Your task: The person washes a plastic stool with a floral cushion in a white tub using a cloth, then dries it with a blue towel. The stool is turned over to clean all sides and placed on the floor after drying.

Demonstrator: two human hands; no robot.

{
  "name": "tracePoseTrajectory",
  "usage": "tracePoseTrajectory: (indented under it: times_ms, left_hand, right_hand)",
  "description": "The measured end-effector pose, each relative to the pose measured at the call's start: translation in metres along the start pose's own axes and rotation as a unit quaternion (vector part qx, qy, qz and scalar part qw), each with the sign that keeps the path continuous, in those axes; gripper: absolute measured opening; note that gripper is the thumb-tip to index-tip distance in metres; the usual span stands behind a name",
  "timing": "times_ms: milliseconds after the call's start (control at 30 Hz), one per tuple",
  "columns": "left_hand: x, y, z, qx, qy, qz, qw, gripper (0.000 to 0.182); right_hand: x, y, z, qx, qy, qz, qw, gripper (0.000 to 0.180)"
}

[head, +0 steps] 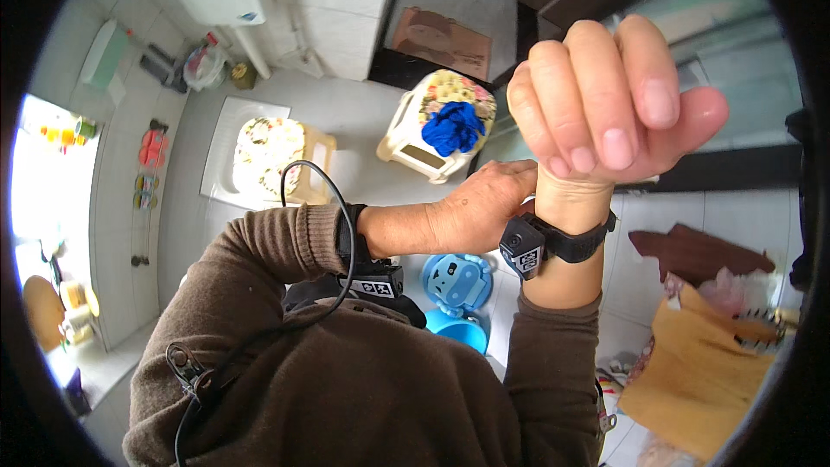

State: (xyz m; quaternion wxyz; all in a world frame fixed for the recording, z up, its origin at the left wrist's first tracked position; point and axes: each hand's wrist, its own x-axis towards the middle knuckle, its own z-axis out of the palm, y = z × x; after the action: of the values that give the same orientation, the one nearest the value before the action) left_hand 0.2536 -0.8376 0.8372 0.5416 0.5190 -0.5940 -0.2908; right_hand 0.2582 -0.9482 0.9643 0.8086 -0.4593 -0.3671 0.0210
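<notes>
My right hand (pixel 600 104) is raised close to the camera, fingers curled towards the palm, and nothing shows in it. A black strap (pixel 577 243) with a small camera module (pixel 522 246) is around my right wrist. My left hand (pixel 470 207) reaches across to that wrist; its fingertips are hidden behind it, so I cannot tell whether they grip anything. Another dark strap and module (pixel 373 282) sit at my left wrist. Beyond my hands, a crumpled blue cloth (pixel 454 128) lies on a cream plastic stool (pixel 408 123) with a floral top.
A second floral-topped stool (pixel 275 149) stands over a white squat-toilet pan (pixel 220 123). Below my arms are a blue bucket (pixel 463 331) and a blue animal-shaped piece (pixel 457 282). A black cable (pixel 331 181) loops over my left sleeve. Tan material (pixel 694 363) and brown cloth (pixel 703 250) lie at right.
</notes>
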Motion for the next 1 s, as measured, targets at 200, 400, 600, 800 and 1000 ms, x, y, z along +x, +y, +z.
tracePoseTrajectory:
  times_ms: [200,400,600,800,1000]
  left_hand:
    - [-0.062,-0.028,-0.083,0.054,0.142,0.098,0.983,0.039]
    - [-0.106,-0.087,-0.115,0.034,0.073,0.014,0.997,0.040]
    - [-0.190,-0.191,-0.124,0.019,0.035,-0.215,0.976,0.025]
    - [-0.321,-0.232,-0.104,0.127,0.001,-0.449,0.885,0.031]
    - [-0.375,-0.236,-0.085,0.075,0.101,-0.618,0.776,0.035]
  right_hand:
    - [0.081,0.097,-0.019,0.014,-0.074,0.056,0.996,0.042]
    - [0.086,0.183,-0.043,0.004,0.104,0.180,0.978,0.048]
    - [-0.035,0.306,-0.068,-0.322,0.241,0.451,0.797,0.017]
    - [-0.227,0.347,-0.125,-0.373,0.187,0.507,0.754,0.021]
    - [-0.360,0.355,-0.228,-0.428,0.322,0.608,0.586,0.031]
